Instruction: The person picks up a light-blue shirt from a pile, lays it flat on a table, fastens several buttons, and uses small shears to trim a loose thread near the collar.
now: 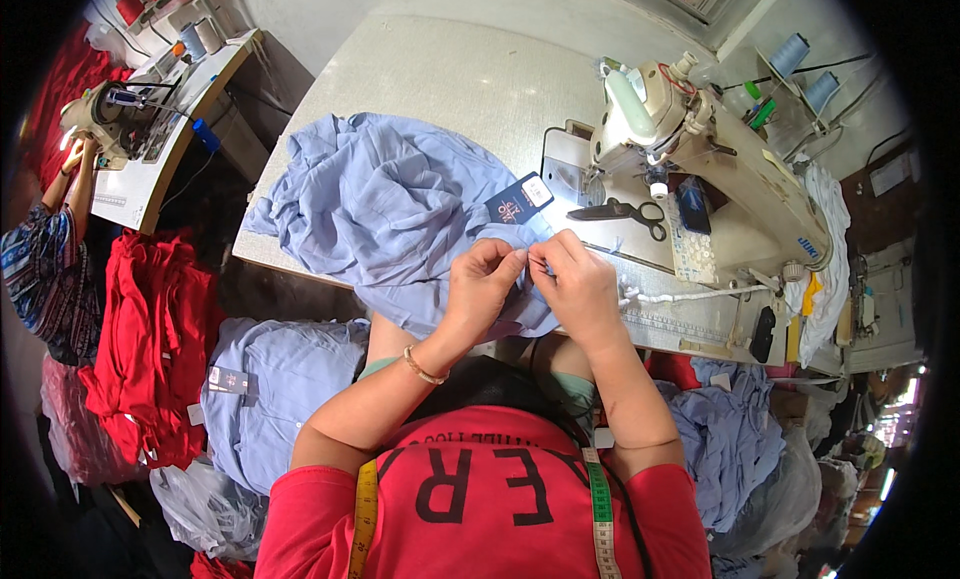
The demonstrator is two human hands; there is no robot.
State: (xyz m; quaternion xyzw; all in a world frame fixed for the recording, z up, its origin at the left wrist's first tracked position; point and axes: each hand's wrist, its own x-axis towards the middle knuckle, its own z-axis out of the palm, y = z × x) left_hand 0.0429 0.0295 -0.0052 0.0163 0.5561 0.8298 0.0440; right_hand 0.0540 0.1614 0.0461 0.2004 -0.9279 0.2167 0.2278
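My left hand and my right hand meet at the near edge of the table, thumbs and forefingers pinched together. What lies between the fingertips is too small to make out. Under and beside them, a light blue garment is bunched on the white table and hangs over its front edge. A dark blue hang tag rests on the cloth just beyond my fingers. Black-bladed scissors lie to the right of the tag, in front of the sewing machine.
A dark phone-like object sits by the machine. Thread spools stand at the back right. Folded blue garments and red garments are piled at left, more blue ones at right. Another person works at a second machine.
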